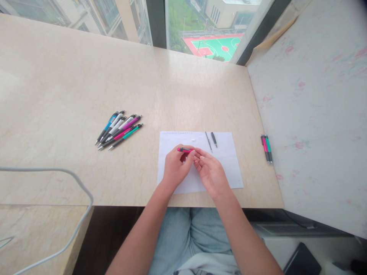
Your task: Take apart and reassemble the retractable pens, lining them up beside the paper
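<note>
My left hand (178, 162) is closed around the pink barrel of a pen (185, 149), its black clip end pointing left. At the barrel's other end, the curled fingers of my right hand (210, 172) meet my left fingertips; what they pinch is hidden. Both hands are over a white sheet of paper (183, 187). Lying on the paper beyond my hands are a thin dark refill (208, 141) and a black grip section with a metal tip (214, 139). A small whitish piece (193, 139) rests near them, too small to name.
Several click pens (120, 130) in mixed colours lie in a pile to the left. Two pens (266, 149), pink and green, are side by side along the right wall. A grey cable (83, 185) loops over the left front edge of the stone-like top (71, 80). Windows stand behind.
</note>
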Action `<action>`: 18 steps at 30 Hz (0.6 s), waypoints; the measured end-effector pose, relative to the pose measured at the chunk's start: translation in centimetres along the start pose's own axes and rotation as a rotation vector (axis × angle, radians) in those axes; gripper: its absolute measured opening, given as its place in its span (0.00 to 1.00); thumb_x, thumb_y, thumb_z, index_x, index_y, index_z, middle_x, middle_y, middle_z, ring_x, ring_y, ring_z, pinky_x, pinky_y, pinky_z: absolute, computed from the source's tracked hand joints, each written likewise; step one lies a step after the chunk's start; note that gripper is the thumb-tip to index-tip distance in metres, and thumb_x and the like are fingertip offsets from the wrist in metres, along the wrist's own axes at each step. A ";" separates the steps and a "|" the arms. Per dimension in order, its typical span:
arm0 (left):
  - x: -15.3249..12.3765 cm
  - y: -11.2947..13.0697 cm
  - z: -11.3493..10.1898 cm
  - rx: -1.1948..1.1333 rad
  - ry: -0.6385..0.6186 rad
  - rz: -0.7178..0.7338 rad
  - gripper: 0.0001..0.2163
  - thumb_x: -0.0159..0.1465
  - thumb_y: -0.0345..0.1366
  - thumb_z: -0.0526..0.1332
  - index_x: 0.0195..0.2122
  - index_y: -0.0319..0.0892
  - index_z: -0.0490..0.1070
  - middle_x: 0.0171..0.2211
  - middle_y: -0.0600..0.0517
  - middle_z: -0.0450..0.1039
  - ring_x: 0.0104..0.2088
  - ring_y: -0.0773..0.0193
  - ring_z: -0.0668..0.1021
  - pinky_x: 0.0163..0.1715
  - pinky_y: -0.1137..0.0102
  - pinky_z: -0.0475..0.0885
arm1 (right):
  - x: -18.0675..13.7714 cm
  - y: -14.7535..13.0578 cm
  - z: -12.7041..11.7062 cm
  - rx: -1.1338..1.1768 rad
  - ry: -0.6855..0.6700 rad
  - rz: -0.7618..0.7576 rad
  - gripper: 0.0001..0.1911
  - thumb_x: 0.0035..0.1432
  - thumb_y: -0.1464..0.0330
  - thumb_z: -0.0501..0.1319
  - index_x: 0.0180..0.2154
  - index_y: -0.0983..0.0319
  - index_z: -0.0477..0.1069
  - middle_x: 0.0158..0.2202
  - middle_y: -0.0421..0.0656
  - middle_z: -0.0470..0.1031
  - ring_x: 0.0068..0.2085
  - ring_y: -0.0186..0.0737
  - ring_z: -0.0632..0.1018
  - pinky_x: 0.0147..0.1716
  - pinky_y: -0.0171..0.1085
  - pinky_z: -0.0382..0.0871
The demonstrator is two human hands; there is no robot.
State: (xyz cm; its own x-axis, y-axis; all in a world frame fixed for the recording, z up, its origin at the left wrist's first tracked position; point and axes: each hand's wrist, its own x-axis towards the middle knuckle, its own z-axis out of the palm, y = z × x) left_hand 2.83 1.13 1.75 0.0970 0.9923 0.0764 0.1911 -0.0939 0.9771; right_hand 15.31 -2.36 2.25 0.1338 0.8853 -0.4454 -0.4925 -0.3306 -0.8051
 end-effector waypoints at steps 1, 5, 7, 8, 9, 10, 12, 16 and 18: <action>0.0 -0.1 0.0 -0.010 0.021 -0.017 0.06 0.63 0.35 0.63 0.38 0.43 0.80 0.31 0.50 0.76 0.26 0.66 0.71 0.29 0.70 0.64 | -0.1 -0.1 -0.1 -0.080 0.000 -0.020 0.14 0.57 0.67 0.62 0.45 0.61 0.76 0.46 0.47 0.80 0.42 0.39 0.80 0.46 0.41 0.74; 0.1 -0.1 -0.1 -0.002 0.053 -0.046 0.07 0.64 0.36 0.62 0.38 0.43 0.80 0.34 0.49 0.79 0.27 0.65 0.72 0.30 0.70 0.65 | 0.3 -1.2 -0.6 -0.704 0.051 -0.312 0.13 0.60 0.66 0.58 0.46 0.60 0.75 0.44 0.47 0.79 0.34 0.37 0.77 0.38 0.41 0.73; 0.1 0.0 -0.1 -0.021 0.051 -0.050 0.07 0.64 0.37 0.62 0.38 0.43 0.80 0.35 0.49 0.79 0.28 0.65 0.73 0.31 0.70 0.66 | 1.3 -2.1 -0.8 -1.057 0.104 -0.513 0.12 0.61 0.67 0.57 0.44 0.60 0.75 0.44 0.47 0.78 0.32 0.37 0.75 0.38 0.42 0.71; 0.1 0.0 -0.1 -0.032 0.055 -0.056 0.07 0.64 0.37 0.63 0.38 0.44 0.80 0.35 0.49 0.79 0.28 0.65 0.73 0.31 0.69 0.66 | 2.0 -2.5 -0.7 -1.186 0.108 -0.586 0.12 0.61 0.68 0.57 0.44 0.60 0.75 0.45 0.47 0.78 0.32 0.37 0.75 0.39 0.42 0.71; 0.1 0.0 -0.1 -0.036 0.059 -0.063 0.07 0.63 0.37 0.63 0.38 0.44 0.80 0.35 0.49 0.79 0.28 0.64 0.73 0.31 0.69 0.66 | 2.8 -2.9 -0.6 -1.282 0.099 -0.635 0.13 0.62 0.69 0.56 0.45 0.60 0.75 0.44 0.47 0.78 0.32 0.37 0.75 0.40 0.42 0.70; 0.1 0.0 -0.1 -0.032 0.062 -0.069 0.07 0.63 0.37 0.63 0.38 0.44 0.80 0.35 0.49 0.79 0.28 0.64 0.73 0.31 0.69 0.66 | 3.6 -3.2 -0.4 -1.355 0.086 -0.669 0.13 0.62 0.70 0.55 0.46 0.61 0.75 0.45 0.48 0.77 0.34 0.38 0.76 0.41 0.42 0.70; 0.1 0.0 -0.1 -0.017 0.063 -0.071 0.07 0.63 0.37 0.63 0.38 0.44 0.80 0.35 0.49 0.79 0.29 0.64 0.73 0.32 0.69 0.66 | 5.2 -3.6 0.1 -1.486 0.046 -0.696 0.15 0.63 0.72 0.55 0.49 0.61 0.75 0.46 0.49 0.77 0.39 0.41 0.77 0.38 0.40 0.68; 0.1 -0.3 -0.1 -0.035 0.070 -0.062 0.07 0.63 0.37 0.63 0.39 0.44 0.80 0.34 0.50 0.78 0.28 0.65 0.72 0.31 0.70 0.66 | 7.5 -3.6 1.3 -1.665 -0.008 -0.682 0.13 0.64 0.73 0.55 0.44 0.60 0.77 0.43 0.48 0.76 0.37 0.41 0.76 0.31 0.37 0.63; 0.0 -0.2 -0.1 -0.030 0.076 -0.061 0.07 0.63 0.37 0.63 0.39 0.45 0.80 0.33 0.50 0.78 0.28 0.65 0.71 0.31 0.70 0.66 | 8.1 -3.5 1.6 -1.709 -0.010 -0.668 0.12 0.65 0.72 0.54 0.39 0.60 0.77 0.40 0.48 0.76 0.35 0.40 0.75 0.29 0.37 0.61</action>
State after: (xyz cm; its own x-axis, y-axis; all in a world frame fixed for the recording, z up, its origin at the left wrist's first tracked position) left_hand 2.70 1.20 1.53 0.0111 0.9995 0.0304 0.1646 -0.0318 0.9859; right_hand 16.70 6.48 2.11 -0.0907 0.9929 0.0769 0.9474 0.1098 -0.3008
